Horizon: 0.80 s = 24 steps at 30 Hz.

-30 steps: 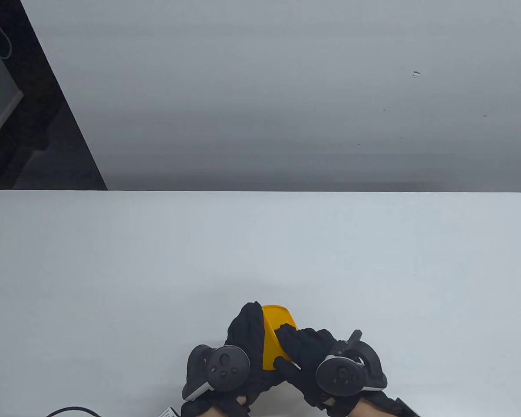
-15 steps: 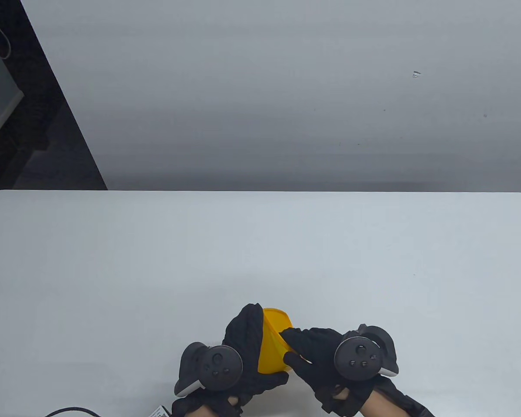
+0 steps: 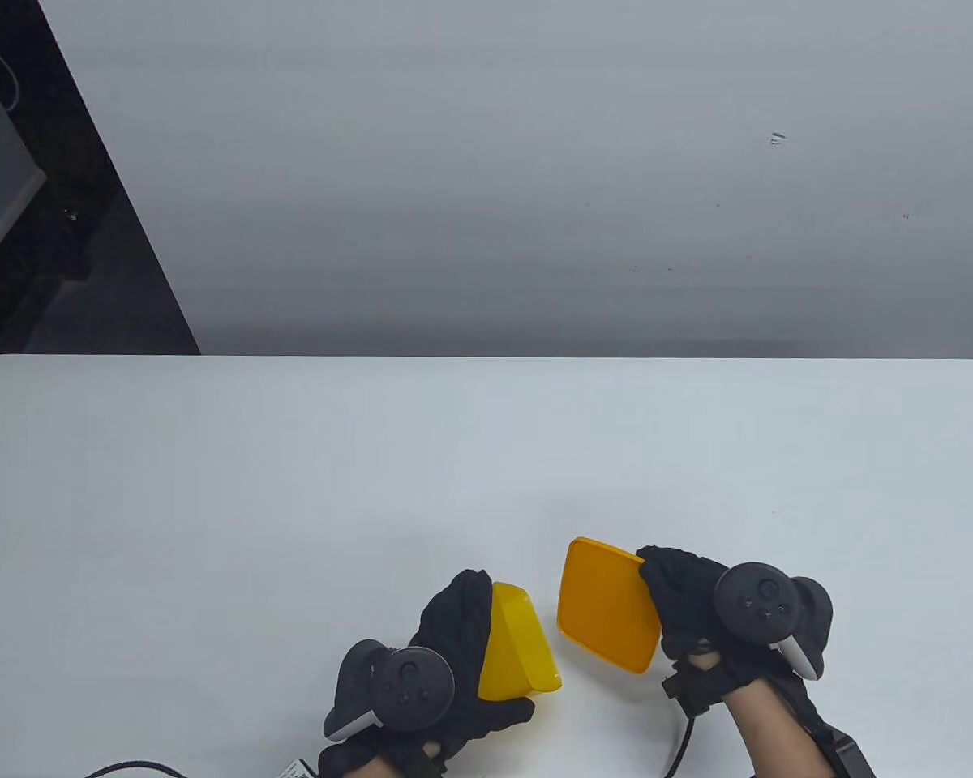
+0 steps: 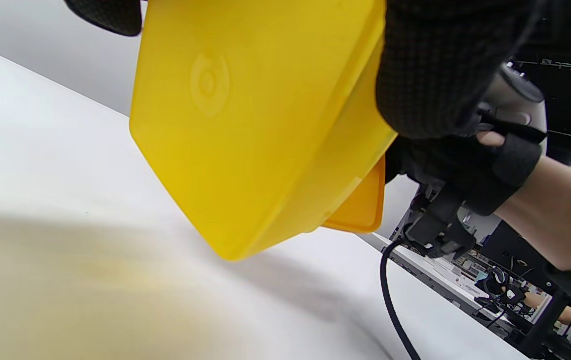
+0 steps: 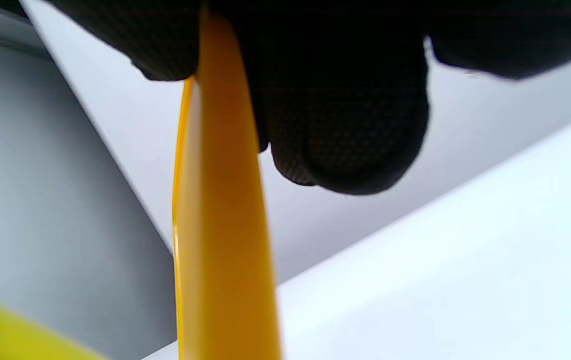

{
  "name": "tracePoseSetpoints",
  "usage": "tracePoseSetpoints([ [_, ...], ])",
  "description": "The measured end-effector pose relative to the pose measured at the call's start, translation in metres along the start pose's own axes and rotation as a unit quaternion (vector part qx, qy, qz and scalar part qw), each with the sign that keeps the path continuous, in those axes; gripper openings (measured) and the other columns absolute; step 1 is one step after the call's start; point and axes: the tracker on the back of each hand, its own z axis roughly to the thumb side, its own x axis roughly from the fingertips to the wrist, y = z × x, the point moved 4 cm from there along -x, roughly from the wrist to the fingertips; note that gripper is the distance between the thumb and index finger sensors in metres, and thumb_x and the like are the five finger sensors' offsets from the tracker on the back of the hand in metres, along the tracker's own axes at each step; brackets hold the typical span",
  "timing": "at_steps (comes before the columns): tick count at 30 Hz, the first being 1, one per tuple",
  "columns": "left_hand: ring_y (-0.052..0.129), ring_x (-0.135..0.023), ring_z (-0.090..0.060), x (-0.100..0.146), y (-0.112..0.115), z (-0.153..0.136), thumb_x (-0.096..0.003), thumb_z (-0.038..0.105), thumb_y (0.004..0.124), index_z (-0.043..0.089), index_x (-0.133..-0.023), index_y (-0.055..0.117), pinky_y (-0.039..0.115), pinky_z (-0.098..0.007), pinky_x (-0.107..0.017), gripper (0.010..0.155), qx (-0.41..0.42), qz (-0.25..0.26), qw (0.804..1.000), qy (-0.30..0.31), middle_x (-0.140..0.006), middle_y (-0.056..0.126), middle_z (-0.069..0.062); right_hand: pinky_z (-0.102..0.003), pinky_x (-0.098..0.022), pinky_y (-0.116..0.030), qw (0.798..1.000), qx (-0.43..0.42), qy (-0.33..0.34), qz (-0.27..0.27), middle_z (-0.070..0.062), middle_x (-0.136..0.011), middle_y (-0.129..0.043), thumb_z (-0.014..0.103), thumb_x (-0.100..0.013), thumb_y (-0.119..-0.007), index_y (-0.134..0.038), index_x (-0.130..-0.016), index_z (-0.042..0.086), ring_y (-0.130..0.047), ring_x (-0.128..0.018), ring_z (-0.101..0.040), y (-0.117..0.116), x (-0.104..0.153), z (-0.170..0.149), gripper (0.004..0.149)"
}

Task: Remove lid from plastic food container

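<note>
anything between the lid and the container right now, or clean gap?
Clean gap: in the table view only bare white table shows between the yellow container in the left hand and the orange lid held by the right hand.

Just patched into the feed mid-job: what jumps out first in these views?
Two bright yellow pieces near the table's front edge, already apart. The left hand grips the tilted container; the right hand holds the orange-yellow lid by its edge just to the right, with a gap between them.
</note>
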Motion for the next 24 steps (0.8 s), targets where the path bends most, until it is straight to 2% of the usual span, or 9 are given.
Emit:
tracePoseSetpoints([
  [6, 0.046, -0.105, -0.06, -0.001, 0.0, -0.006, -0.0369, 0.061, 0.094, 0.01, -0.105, 0.005, 0.063, -0.062, -0.069, 0.124, 0.006, -0.001, 1.0, -0.011, -0.117, 0.017, -0.022, -0.046, -0.025, -0.076, 0.989, 0.0, -0.139, 0.059, -0.022, -0.068, -0.091, 0.035, -0.046, -0.069, -0.084, -0.073, 0.0, -0.098, -0.042, -0.035, -0.018, -0.007, -0.063, 0.048],
  [12, 0.045, -0.105, -0.06, -0.001, -0.001, -0.007, -0.0369, 0.061, 0.094, 0.01, -0.106, 0.005, 0.063, -0.062, -0.069, 0.124, 0.008, 0.001, 1.0, -0.013, -0.117, 0.017, -0.022, -0.051, -0.029, -0.073, 0.967, 0.037, -0.238, 0.086, -0.025, -0.075, -0.086, 0.034, -0.046, -0.069, -0.082, -0.078, 0.0, -0.094, -0.049, -0.04, -0.026, -0.004, -0.104, 0.049],
  [18, 0.046, -0.105, -0.06, -0.001, 0.0, -0.006, -0.0369, 0.061, 0.094, 0.01, -0.106, 0.006, 0.063, -0.061, -0.069, 0.123, 0.006, -0.002, 1.0, -0.016, -0.117, 0.017, -0.022, -0.054, -0.035, -0.068, 0.947, 0.085, -0.286, 0.122, -0.027, -0.083, -0.079, 0.033, -0.048, -0.068, -0.077, -0.084, -0.001, -0.087, -0.061, -0.044, -0.033, -0.003, -0.123, 0.05],
  [24, 0.045, -0.105, -0.06, -0.002, 0.0, -0.008, -0.0371, 0.06, 0.094, 0.009, -0.106, 0.006, 0.062, -0.061, -0.069, 0.123, 0.006, -0.007, 1.0, -0.021, -0.117, 0.017, -0.022, -0.055, -0.039, -0.066, 0.94, 0.134, -0.292, 0.114, -0.026, -0.089, -0.074, 0.035, -0.049, -0.067, -0.073, -0.088, 0.001, -0.083, -0.067, -0.045, -0.034, -0.004, -0.12, 0.052],
])
